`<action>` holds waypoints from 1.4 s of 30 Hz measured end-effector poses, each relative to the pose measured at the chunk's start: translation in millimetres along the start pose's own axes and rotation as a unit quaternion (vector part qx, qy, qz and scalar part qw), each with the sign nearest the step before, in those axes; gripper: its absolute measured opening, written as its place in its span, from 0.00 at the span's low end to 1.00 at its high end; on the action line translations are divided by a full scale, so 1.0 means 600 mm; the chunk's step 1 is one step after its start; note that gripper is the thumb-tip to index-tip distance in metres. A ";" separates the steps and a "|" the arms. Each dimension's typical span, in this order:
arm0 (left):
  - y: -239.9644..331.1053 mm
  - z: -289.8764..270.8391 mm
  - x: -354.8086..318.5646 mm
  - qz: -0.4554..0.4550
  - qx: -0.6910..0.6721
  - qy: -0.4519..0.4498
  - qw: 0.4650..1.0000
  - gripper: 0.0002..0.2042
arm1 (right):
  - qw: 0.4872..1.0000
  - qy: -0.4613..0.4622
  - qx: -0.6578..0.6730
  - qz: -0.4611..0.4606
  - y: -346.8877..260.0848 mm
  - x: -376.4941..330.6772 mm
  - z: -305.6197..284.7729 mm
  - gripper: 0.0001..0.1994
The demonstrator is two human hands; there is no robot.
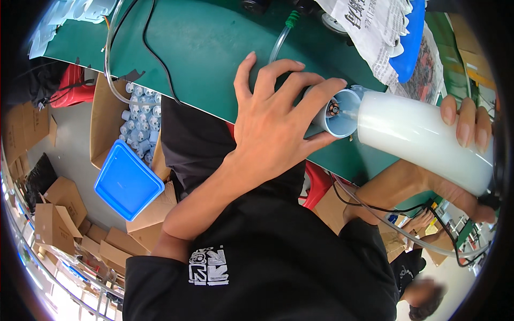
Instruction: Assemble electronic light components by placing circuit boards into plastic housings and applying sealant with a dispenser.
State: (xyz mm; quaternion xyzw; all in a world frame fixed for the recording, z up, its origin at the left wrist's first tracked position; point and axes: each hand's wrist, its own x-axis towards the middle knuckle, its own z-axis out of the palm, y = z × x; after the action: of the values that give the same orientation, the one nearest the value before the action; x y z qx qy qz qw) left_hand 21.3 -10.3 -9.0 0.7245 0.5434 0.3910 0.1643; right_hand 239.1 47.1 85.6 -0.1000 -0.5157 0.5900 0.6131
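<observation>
My left hand grips a light blue plastic cup-shaped part between thumb and fingers, above the green table. Its round mouth faces right, and a small dark, copper-coloured piece shows inside. My right hand is wrapped round a thick white cylinder, fingers over the top and thumb below. The cylinder lies tilted, its left end close to the cup's mouth. A thin tip reaches from that end toward the cup; whether it touches the copper-coloured piece I cannot tell. The cylinder's right end is dark and partly cut off.
A cardboard box of pale blue parts stands left of my legs, with a blue tray beside it. Hoses and black cables cross the green table. Newspaper and a blue tray lie far right. Another person works at right.
</observation>
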 end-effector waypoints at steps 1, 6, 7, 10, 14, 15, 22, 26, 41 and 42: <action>-0.001 0.002 0.000 0.005 -0.001 0.007 1.000 0.32 | 0.999 -0.028 -0.018 -0.006 0.000 0.001 0.003 0.49; -0.002 0.008 -0.003 0.009 -0.003 0.026 1.000 0.32 | 0.994 -0.088 -0.063 -0.026 0.002 0.000 0.019 0.50; -0.003 0.010 -0.003 0.015 -0.013 0.031 0.999 0.31 | 0.995 -0.080 -0.060 -0.031 0.001 0.001 0.018 0.50; -0.005 0.011 -0.003 0.022 -0.021 0.037 0.999 0.30 | 0.996 -0.065 -0.053 -0.040 0.003 0.004 0.010 0.50; -0.005 0.013 -0.004 0.023 -0.021 0.038 0.999 0.30 | 0.996 -0.063 -0.046 -0.046 0.007 0.006 0.012 0.50; -0.004 0.012 -0.005 0.023 -0.021 0.038 0.999 0.30 | 0.996 -0.064 -0.046 -0.046 0.007 0.005 0.012 0.50; -0.003 0.009 -0.005 0.019 -0.025 0.027 0.999 0.30 | 0.996 0.000 -0.067 -0.062 -0.003 -0.005 -0.004 0.49; -0.004 0.011 -0.004 0.020 -0.025 0.030 0.999 0.30 | 0.993 -0.015 -0.096 -0.065 -0.005 -0.007 -0.002 0.51; -0.001 0.020 -0.005 0.028 0.002 0.061 0.998 0.32 | 0.967 -0.189 -0.172 -0.016 -0.012 0.013 0.036 0.58; -0.001 0.020 -0.006 0.027 0.002 0.061 0.998 0.32 | 0.945 -0.246 -0.213 -0.040 -0.008 0.015 0.039 0.58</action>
State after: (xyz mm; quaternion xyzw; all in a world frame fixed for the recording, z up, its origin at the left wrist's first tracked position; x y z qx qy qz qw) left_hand 29.8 -11.1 -18.5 0.7136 0.5338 0.4378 0.1189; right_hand 222.1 41.8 104.4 -0.0593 -0.7678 0.4474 0.4547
